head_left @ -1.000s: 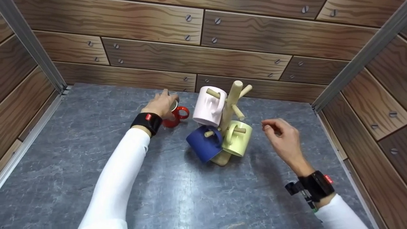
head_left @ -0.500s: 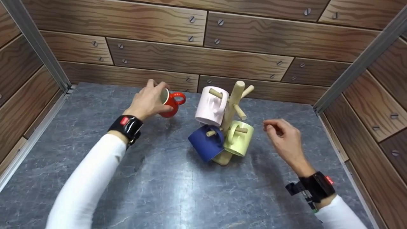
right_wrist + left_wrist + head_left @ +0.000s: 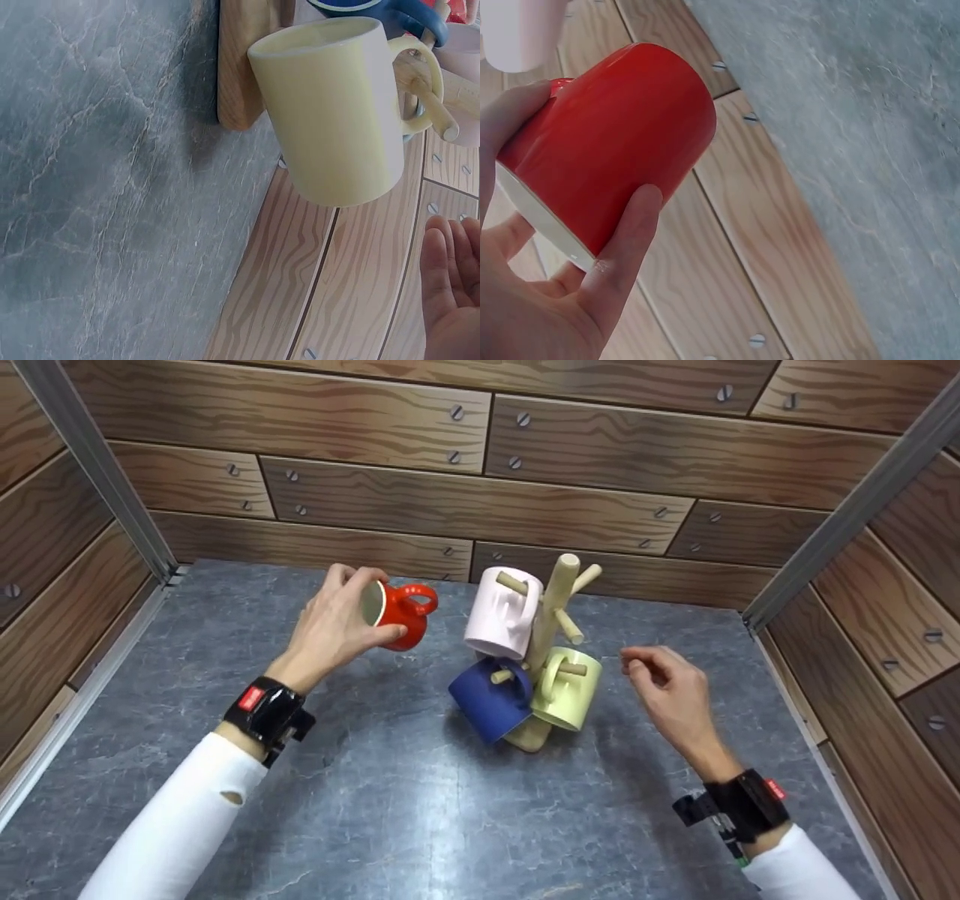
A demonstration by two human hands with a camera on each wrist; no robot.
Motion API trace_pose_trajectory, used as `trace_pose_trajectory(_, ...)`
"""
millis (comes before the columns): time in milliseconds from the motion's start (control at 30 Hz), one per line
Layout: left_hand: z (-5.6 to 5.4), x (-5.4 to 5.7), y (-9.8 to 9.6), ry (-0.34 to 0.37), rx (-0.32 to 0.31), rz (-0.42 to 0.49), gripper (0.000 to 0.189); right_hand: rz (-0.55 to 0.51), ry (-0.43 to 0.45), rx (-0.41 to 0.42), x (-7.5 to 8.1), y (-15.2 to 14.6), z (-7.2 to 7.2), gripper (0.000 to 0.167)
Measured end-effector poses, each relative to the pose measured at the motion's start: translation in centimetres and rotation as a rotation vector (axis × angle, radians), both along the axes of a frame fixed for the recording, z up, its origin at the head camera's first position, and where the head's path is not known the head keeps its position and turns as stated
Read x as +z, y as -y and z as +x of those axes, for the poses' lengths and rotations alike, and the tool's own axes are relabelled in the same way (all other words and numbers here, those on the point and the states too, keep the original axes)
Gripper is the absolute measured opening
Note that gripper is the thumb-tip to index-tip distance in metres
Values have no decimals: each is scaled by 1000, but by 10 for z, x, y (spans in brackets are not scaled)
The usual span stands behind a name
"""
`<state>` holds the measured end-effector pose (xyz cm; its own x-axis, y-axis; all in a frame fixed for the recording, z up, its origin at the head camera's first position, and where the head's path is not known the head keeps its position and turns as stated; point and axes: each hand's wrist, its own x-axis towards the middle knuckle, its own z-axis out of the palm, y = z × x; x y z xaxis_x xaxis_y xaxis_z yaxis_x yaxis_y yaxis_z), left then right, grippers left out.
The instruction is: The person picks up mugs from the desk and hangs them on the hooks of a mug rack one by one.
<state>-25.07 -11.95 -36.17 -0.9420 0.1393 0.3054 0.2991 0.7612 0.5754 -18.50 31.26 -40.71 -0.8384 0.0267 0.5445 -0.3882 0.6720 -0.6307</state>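
My left hand grips a red mug near its rim, thumb on one side and fingers on the other. The mug is tilted, its pale mouth turned toward my palm and its handle pointing right. In the left wrist view the red mug appears off the surface. To its right stands a wooden mug tree. Pink, blue and yellow-green mugs hang on it by their handles. Right of the tree, my right hand hovers with loosely curled fingers, holding nothing.
Two pegs of the tree, an upper back peg and a right front peg, bear no mug. Wood-patterned walls enclose the grey marbled surface at the back and sides.
My left hand has lifted the red mug, tilted it and drawn back slightly to the left, with the forearm swinging left. The right hand and the hanging mugs have stayed put.
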Motion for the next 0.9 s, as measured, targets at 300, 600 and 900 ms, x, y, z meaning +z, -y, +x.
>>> trace_pose_trajectory(300,33,7,-2,-120,-58,72,67,5,29,21,0,6,8,19)
trace_pose_trajectory(600,65,11,-10,-175,-134,125,67,24,65,14,0,8,15,18)
trace_pose_trajectory(900,81,11,-22,-151,-184,178,65,21,26,66,1,15,15,19)
